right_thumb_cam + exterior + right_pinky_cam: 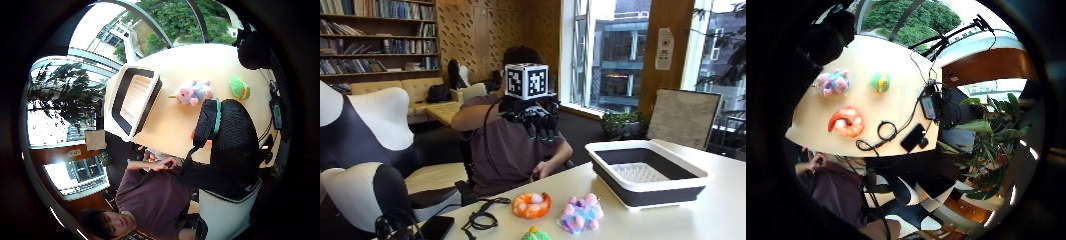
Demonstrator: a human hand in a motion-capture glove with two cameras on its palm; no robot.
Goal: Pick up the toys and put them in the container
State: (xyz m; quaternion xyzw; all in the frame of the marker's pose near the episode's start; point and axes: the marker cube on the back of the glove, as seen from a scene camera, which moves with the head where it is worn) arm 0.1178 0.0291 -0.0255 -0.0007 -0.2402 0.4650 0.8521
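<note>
Outside view: the right hand (539, 120) hangs high over the table (719, 210), fingers relaxed, holding nothing. Shrimp (531, 205), pink toy (581, 215) and green toy (534, 234) lie near the container (646, 172).

Palm views: the cable (878, 135) lies beside the shrimp (847, 121); I think reaching fingers could snag it.

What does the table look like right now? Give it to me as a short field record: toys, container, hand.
toys on table: orange shrimp toy; pink and blue plush; green ball toy
container: white and grey tub, no toys visible inside
gloved right hand: raised above the table, fingers hanging down, holding nothing
task state: no toy picked up yet
</note>
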